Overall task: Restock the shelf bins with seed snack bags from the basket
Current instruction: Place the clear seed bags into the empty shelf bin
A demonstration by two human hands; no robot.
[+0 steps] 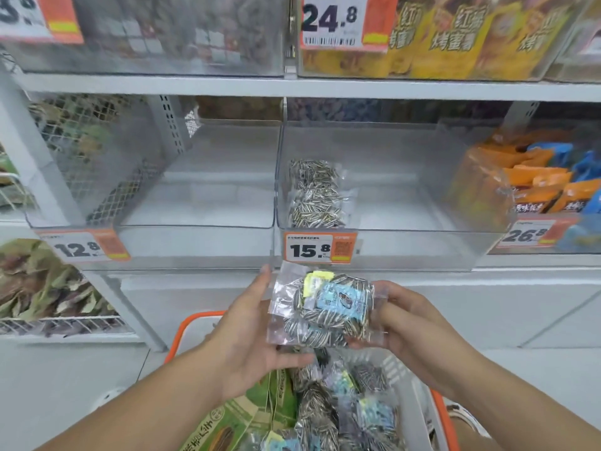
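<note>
The fingers (390, 307) of the right hand (413, 323) were curled round the right edge of a clear bag of striped seeds (325, 307), and the left hand (253, 327) cupped the bag's left side, its fingers (263, 281) nearly straight behind the plastic and its thumb under the bottom edge. The bag carried a pale blue label and a small yellow tag; their print was too small to read. It was held just below the price tag reading 15.8 (318, 249), which was white with an orange block and a square code

That tag hung on the front of a clear shelf bin (390, 222). Inside the bin, right above the tag, lay a few more bags of striped seeds (315, 196). To the left of the tag hung another reading 12.8 (83, 247) on a neighbouring clear bin (195, 222). To the right of it hung a tag reading 26.8 (528, 236), before orange and blue packets (546, 180). Well above it was a tag reading 24.8 (331, 21), beside yellow packets with Chinese writing (455, 30)

Below the 15.8 tag, under both hands, stood the orange-rimmed basket (182, 333), holding more seed bags (325, 408) and green packets (240, 421)
</note>
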